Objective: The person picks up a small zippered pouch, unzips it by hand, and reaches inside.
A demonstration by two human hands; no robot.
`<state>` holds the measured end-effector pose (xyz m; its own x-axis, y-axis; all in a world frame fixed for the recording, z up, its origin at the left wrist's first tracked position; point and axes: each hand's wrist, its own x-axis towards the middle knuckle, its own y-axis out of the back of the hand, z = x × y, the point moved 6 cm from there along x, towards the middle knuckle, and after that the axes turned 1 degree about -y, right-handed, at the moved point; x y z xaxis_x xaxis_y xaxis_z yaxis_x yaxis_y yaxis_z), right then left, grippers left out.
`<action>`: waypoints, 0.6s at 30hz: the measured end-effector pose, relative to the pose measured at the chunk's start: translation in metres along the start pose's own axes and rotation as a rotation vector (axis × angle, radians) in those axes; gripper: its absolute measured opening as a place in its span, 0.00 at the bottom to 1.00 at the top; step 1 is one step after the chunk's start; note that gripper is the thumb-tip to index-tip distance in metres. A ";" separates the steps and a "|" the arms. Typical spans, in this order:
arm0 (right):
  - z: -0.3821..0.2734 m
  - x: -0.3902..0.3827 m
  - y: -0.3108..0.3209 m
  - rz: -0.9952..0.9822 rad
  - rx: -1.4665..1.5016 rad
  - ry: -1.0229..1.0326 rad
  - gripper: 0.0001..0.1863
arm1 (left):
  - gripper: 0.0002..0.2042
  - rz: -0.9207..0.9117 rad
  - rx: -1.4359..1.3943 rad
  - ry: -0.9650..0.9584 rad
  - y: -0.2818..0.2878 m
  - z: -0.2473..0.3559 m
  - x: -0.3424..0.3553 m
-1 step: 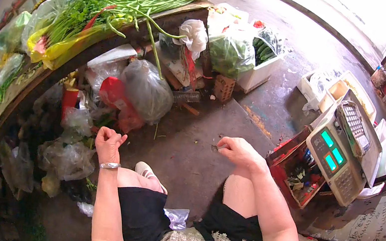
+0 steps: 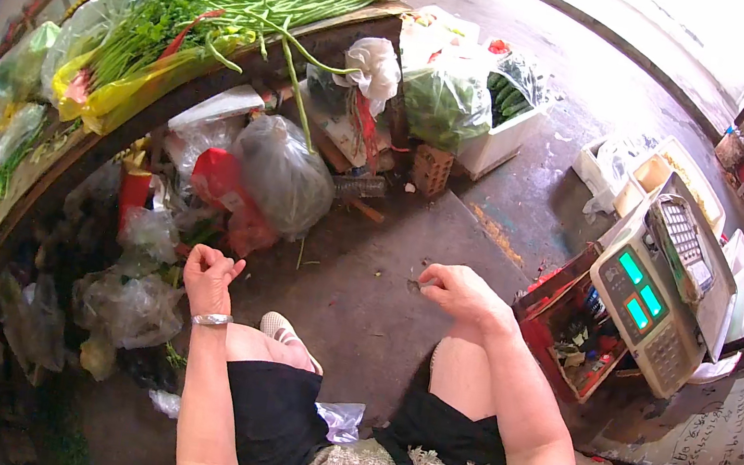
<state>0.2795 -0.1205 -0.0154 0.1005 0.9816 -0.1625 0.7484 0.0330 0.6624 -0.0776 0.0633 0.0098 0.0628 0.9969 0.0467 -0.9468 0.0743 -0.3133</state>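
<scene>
My left hand (image 2: 211,280) is raised above my left knee, fingers curled inward, a bracelet (image 2: 212,319) at its wrist. Whatever those fingers may hold is hidden. Over my right knee, my right hand (image 2: 463,293) bends down with its fingertips drawn together. A small greyish bit shows by these fingertips, too small to name. Nearest my left hand are crumpled clear plastic bags (image 2: 131,306) and a red bag (image 2: 236,201). A full, greyish plastic bag (image 2: 282,174) sits farther back. Between the two hands lies dark floor (image 2: 350,312).
Long green stalks and leafy bunches (image 2: 260,15) cover a counter at the left. A white box with cucumbers (image 2: 510,99) stands beyond, beside a bag of greens (image 2: 446,103). At right, a digital scale (image 2: 643,305) stands by an open box (image 2: 575,333); white tubs (image 2: 612,163) stand behind.
</scene>
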 end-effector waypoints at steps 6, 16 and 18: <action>-0.001 -0.001 0.000 0.000 0.001 -0.002 0.15 | 0.15 -0.005 -0.032 -0.004 -0.005 0.002 -0.001; -0.002 -0.001 0.000 -0.008 0.004 -0.013 0.15 | 0.15 -0.041 -0.046 -0.006 -0.006 0.003 0.000; 0.000 0.000 -0.001 -0.009 0.005 -0.011 0.15 | 0.15 -0.041 -0.050 -0.004 -0.007 0.003 -0.001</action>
<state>0.2789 -0.1207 -0.0155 0.1009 0.9792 -0.1760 0.7524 0.0406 0.6575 -0.0723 0.0622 0.0152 0.1003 0.9929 0.0646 -0.9265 0.1168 -0.3576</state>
